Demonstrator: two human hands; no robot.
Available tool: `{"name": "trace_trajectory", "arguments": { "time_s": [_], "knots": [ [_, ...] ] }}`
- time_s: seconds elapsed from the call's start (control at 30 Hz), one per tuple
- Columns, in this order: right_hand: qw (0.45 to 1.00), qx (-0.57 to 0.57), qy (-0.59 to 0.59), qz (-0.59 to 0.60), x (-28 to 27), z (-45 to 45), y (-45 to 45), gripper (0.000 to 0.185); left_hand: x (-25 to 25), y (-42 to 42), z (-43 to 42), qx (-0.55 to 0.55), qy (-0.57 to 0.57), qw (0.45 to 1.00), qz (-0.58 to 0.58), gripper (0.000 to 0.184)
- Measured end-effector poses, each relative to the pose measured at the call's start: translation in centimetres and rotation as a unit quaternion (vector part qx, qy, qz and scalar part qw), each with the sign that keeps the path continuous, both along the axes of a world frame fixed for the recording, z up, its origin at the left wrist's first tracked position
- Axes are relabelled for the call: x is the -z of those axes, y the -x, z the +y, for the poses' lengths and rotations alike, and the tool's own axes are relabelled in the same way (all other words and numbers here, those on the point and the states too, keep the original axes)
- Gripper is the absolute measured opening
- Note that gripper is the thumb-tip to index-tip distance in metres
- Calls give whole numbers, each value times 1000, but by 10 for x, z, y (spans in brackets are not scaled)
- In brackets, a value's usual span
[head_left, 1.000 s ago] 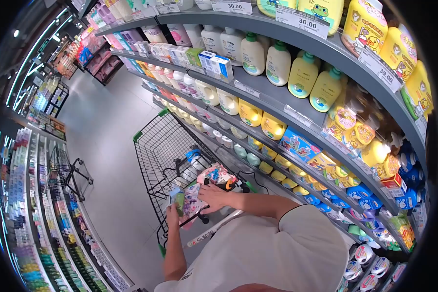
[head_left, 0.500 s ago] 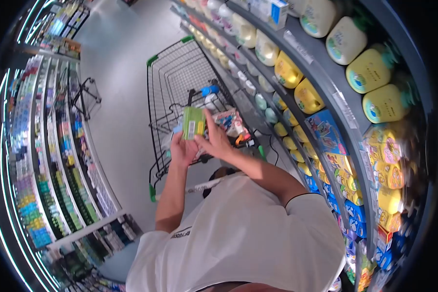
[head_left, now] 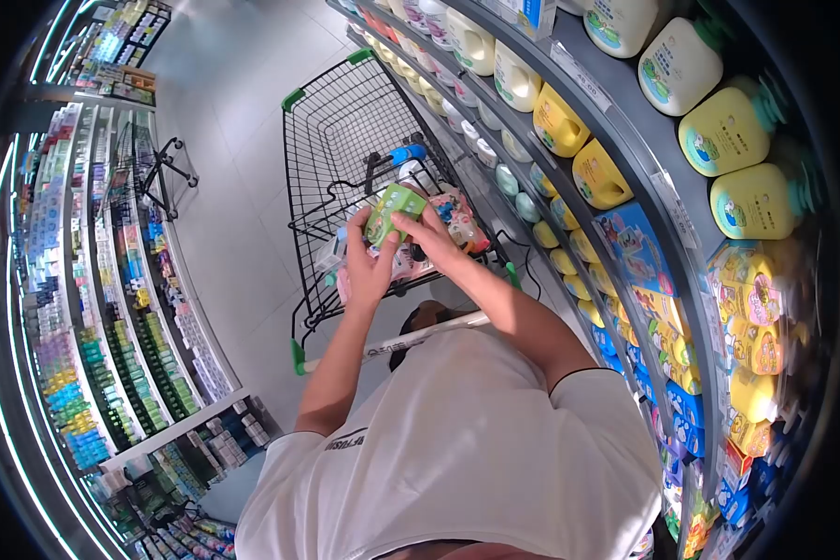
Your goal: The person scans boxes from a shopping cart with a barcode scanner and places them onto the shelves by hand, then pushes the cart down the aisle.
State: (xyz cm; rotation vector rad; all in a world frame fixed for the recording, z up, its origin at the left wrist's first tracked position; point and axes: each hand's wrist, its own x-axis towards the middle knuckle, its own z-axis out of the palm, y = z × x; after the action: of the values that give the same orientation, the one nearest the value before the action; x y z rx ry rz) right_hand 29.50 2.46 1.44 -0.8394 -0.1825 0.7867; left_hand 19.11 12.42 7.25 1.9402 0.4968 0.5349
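Observation:
Between my two hands is a small green box, held tilted above the shopping cart. My left hand grips its left and lower side, with the thumb across the near face. From the right, my right hand closes on the box's other side. The print on the box is too small to read. Below my hands, in the near end of the cart, lie pink and white packages and a blue-and-black item.
Shelves on my right carry yellow pump bottles, yellow jugs and a blue box. Stocked shelves line the left side. A black wheeled stand is on the floor. The cart's handle is near my body.
The green box has been turned over in my hands, hiding its barcode side, and now sits tilted. It has shifted slightly right and up, and both hands have changed their hold.

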Motion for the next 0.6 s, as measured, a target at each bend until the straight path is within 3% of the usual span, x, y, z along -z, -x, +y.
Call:
{"name": "trace_trajectory", "arguments": {
  "time_s": [0.03, 0.1, 0.23, 0.3, 0.33, 0.37, 0.43, 0.47, 0.53, 0.6],
  "knots": [
    [1000, -1, 0, -1, -5, -2, -3, 61, -9, -1, -3, -1, 0, 1000, -1, 54],
    [992, -86, 6, 88, -15, -8, -11, 52, -18, -4, -6, 47, -206, 977, 3, 55],
    [979, -140, -59, 137, 5, -2, -14, 44, -3, -2, -8, 18, -206, 978, 14, 58],
    [959, -164, -29, 228, 13, 1, -13, 51, 17, 5, -3, -24, -32, 999, -10, 53],
    [977, -135, -61, 156, 21, 7, -12, 52, 20, 1, 1, -34, 57, 998, -21, 51],
    [981, -149, 51, 114, 9, 5, -19, 57, 23, -2, 5, -8, 60, 997, -46, 51],
    [987, -158, 22, 14, -13, -3, -23, 60, 29, 4, 9, -75, 400, 910, -77, 52],
    [985, -166, 33, -32, -15, -2, -26, 61, 32, 5, 12, -61, 404, 909, -78, 52],
    [981, -181, 73, -13, -11, 2, -28, 58, 40, 7, 19, -77, 490, 866, -56, 52],
    [977, -190, 88, -30, 0, 7, -33, 58, 50, 15, 21, -70, 496, 865, -33, 50]
  ]
}}
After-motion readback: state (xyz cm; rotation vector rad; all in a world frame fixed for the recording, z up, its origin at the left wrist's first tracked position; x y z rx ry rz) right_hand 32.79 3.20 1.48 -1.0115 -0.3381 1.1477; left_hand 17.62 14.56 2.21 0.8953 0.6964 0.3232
